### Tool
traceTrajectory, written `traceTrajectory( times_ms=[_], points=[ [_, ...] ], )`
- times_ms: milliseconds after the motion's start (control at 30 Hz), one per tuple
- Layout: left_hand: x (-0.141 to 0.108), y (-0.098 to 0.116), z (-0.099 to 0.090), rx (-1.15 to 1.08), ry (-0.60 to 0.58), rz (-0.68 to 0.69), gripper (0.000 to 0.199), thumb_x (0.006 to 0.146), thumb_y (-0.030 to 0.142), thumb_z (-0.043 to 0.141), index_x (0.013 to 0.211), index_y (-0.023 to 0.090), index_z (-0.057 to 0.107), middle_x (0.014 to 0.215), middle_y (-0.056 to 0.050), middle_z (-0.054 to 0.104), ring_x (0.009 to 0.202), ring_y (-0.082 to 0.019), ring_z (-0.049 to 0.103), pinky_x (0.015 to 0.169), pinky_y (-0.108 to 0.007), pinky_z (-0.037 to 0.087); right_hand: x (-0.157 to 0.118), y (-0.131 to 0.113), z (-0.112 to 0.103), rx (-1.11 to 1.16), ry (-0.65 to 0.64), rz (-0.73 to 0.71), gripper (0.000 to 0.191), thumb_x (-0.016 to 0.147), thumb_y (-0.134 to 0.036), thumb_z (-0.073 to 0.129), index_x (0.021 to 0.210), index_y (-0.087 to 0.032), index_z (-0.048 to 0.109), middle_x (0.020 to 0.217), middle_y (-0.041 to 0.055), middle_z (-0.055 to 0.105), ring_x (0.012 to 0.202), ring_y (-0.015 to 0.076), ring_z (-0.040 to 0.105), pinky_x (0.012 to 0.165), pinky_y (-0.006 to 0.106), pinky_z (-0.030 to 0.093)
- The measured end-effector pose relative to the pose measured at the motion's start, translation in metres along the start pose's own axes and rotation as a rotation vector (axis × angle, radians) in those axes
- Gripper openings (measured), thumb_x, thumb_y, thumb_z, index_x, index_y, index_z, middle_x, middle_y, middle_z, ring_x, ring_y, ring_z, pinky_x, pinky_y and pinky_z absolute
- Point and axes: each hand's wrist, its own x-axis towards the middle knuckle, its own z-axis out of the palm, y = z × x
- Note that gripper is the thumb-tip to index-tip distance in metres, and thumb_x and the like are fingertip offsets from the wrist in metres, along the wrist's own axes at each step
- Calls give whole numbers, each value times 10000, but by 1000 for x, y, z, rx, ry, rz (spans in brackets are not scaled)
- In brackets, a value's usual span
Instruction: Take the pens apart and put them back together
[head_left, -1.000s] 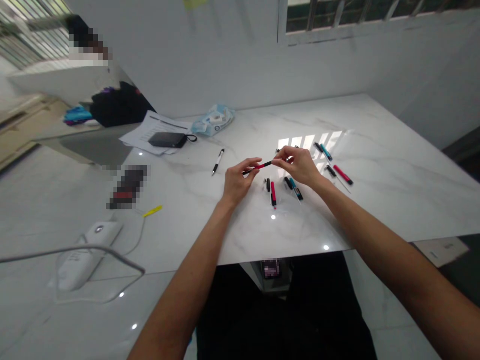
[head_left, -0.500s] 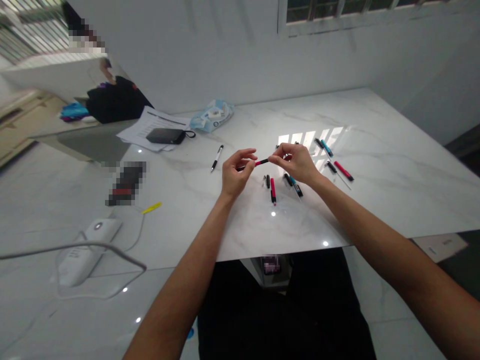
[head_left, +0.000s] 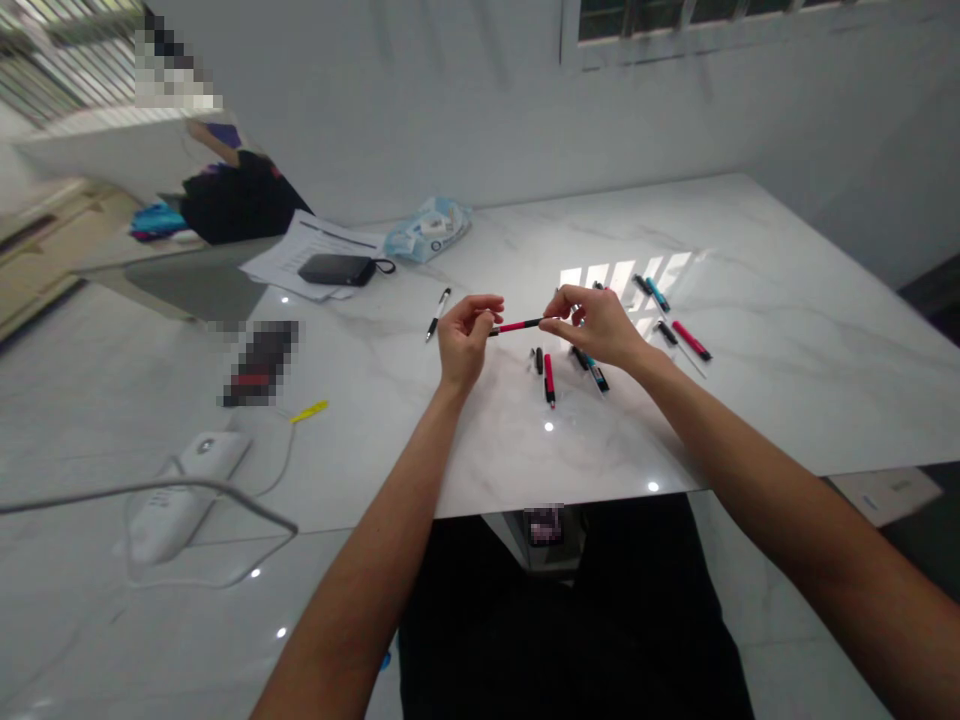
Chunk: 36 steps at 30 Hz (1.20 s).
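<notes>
Between my two hands a red and black pen (head_left: 516, 327) is held level above the white marble table (head_left: 510, 460). My left hand (head_left: 466, 340) pinches its left end between thumb and finger, the other fingers curled loosely above. At the pen's black right end, my right hand (head_left: 589, 322) closes thumb and forefinger. Below the hands lie pen parts: a red barrel (head_left: 550, 378), a small black piece (head_left: 538, 360) and a teal and black barrel (head_left: 597, 374). A white and black pen (head_left: 438, 314) rests left of my left hand.
Right of my hands lie a red barrel (head_left: 691, 340), a teal one (head_left: 657, 293) and black pieces. Farther back are a wipes packet (head_left: 429, 230), papers (head_left: 277, 262) and a black pouch (head_left: 337, 269). A white power strip (head_left: 184, 495) with a cable lies left. Another person's arm shows behind.
My left hand has slid slightly left along the pen, so more of its red barrel shows. My right hand stays at the black end. The view has shifted a little.
</notes>
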Motion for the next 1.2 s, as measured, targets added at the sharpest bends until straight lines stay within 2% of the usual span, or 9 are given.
traceTrajectory(
  times_ms=[133, 300, 467, 600, 733, 800, 900, 1000, 1200],
  points=[
    [2, -3, -1, 1, 34, -18, 237, 867, 294, 621, 1013, 204, 784, 952, -46, 814, 850, -181, 773, 827, -331, 661, 0, 1, -4, -86, -53, -6, 79, 895, -291, 824, 939, -227, 808, 890, 30, 770, 789, 184, 636, 761, 362, 521],
    [2, -4, -3, 23, 25, 4, 273, 866, 278, 564, 1036, 208, 766, 958, -54, 803, 870, -189, 766, 853, -348, 651, 0, 0, -11, -191, -124, -30, 113, 925, -263, 779, 996, -273, 867, 923, 36, 802, 820, 212, 664, 811, 400, 532],
    [-5, 6, -3, 307, 43, 84, 302, 904, 206, 569, 1141, 238, 754, 1162, -68, 808, 1078, -225, 745, 1046, -404, 591, 5, 8, -32, -287, 15, -1, 82, 893, -273, 809, 946, -285, 871, 894, 39, 811, 818, 235, 688, 819, 418, 537],
    [-16, 13, 5, 448, 70, 154, 391, 889, 141, 592, 1231, 252, 746, 1336, -92, 727, 1166, -246, 703, 1030, -399, 593, 8, 17, -39, -294, 126, 29, 113, 902, -297, 799, 975, -263, 878, 880, 43, 831, 782, 236, 700, 806, 416, 540],
    [-19, 13, 11, 458, -61, 225, 356, 898, 118, 597, 1182, 247, 768, 1260, -90, 711, 1197, -249, 692, 1046, -392, 589, 12, 14, -17, -276, 148, 94, 125, 899, -275, 800, 987, -228, 875, 909, 56, 857, 791, 238, 744, 815, 397, 560],
    [-15, 10, 6, 499, -10, 179, 364, 907, 107, 589, 1191, 248, 769, 1251, -91, 709, 1185, -252, 693, 1048, -396, 588, 19, 7, 1, -292, 110, 105, 130, 908, -247, 787, 1001, -213, 871, 925, 65, 861, 833, 242, 766, 841, 384, 567],
    [-4, 4, -11, 603, 179, 17, 412, 910, 80, 571, 1237, 241, 761, 1279, -113, 701, 1181, -274, 691, 1064, -424, 579, 34, -5, 30, -343, -6, 120, 143, 939, -223, 752, 1025, -188, 861, 966, 86, 862, 899, 240, 788, 864, 351, 570],
    [4, -5, -33, 732, 304, -127, 466, 905, 57, 578, 1300, 227, 757, 1359, -151, 686, 1317, -327, 639, 1183, -487, 505, 54, -17, 57, -430, -143, 200, 212, 945, -180, 722, 1120, -179, 842, 1024, 98, 864, 990, 251, 803, 906, 335, 569],
    [0, -15, -55, 904, 271, -354, 613, 901, 133, 677, 1499, 273, 668, 1462, -196, 669, 1365, -439, 587, 1120, -618, 479, 86, -38, 104, -495, -335, 378, 512, 939, -237, 760, 1433, -113, 707, 1276, 190, 820, 1231, 304, 767, 1003, 343, 570]
  ],
)
